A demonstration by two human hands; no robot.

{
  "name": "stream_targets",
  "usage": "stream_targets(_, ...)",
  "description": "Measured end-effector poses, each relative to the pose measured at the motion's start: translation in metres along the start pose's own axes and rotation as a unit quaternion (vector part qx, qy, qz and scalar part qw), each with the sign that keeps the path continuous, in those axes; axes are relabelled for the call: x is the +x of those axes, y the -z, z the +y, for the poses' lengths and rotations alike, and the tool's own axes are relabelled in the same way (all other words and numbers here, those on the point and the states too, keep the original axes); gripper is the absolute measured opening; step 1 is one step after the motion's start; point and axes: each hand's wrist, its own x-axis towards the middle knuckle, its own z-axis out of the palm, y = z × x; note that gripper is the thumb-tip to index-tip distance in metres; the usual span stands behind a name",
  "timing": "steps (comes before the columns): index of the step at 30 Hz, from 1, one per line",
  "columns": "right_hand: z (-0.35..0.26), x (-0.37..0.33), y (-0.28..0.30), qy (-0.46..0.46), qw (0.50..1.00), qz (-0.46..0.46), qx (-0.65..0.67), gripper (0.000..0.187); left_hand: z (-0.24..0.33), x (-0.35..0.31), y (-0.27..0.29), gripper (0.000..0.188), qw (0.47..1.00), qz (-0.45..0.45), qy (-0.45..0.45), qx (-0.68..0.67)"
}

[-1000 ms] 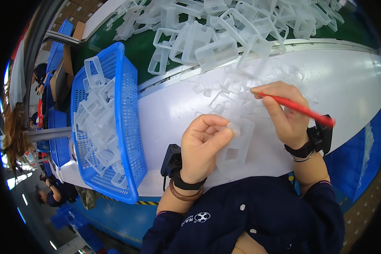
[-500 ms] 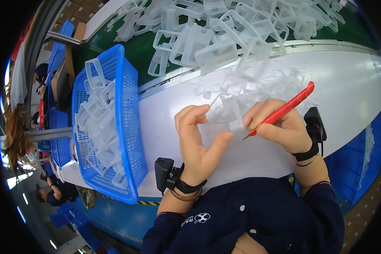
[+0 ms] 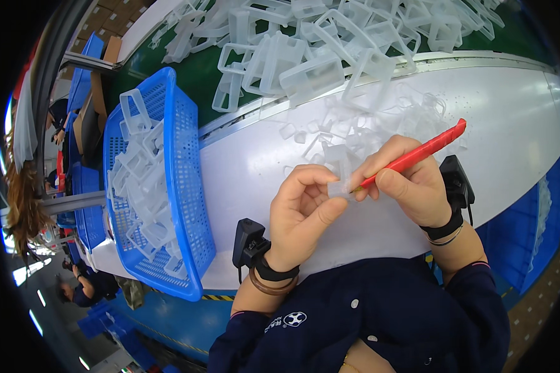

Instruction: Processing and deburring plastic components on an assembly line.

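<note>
My left hand [image 3: 305, 217] pinches a clear, frosted plastic piece [image 3: 337, 189] between thumb and curled fingers, above the white table. My right hand [image 3: 414, 186] grips a slim red-handled knife [image 3: 426, 154] with a thin pointed metal tip. That tip meets the right side of the plastic piece, close to my left fingertips. Fingers of both hands partly cover the piece, so its full shape is hidden. Just beyond my hands lie small clear plastic scraps [image 3: 410, 118], scattered on the white tabletop [image 3: 249, 165].
At left stands a blue perforated basket [image 3: 196, 180] holding many clear plastic parts [image 3: 144, 174]. Frosted box-shaped frames [image 3: 311, 78] are heaped on a green surface behind the table's metal edge. A blue bin [image 3: 510, 239] is at lower right. Another person [image 3: 90, 283] is far left.
My left hand has closed from a loose, spread pose onto the plastic piece. The knife tip in my right hand has moved slightly left and up against it.
</note>
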Motion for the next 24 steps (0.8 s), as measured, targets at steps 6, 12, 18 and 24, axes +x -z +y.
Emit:
stream_targets(6,0.008,-0.003,-0.003,0.101,0.983,0.027,-0.153,0.008,-0.001,0.001,-0.003,0.024,0.999,0.003,-0.024,0.036)
stream_targets(12,0.007,0.013,0.001,0.326,0.787,0.059,-0.521,0.012,0.005,-0.006,0.005,0.022,0.972,0.032,-0.095,0.212)
stream_targets(18,-0.008,0.017,0.068,0.116,0.726,0.258,-0.626,0.021,0.035,-0.026,0.004,0.019,0.983,0.068,-0.170,0.027)
stream_targets(24,-0.029,0.000,0.081,0.043,0.804,0.225,-0.549,0.016,0.045,-0.041,0.010,0.020,0.987,0.029,-0.138,-0.081)
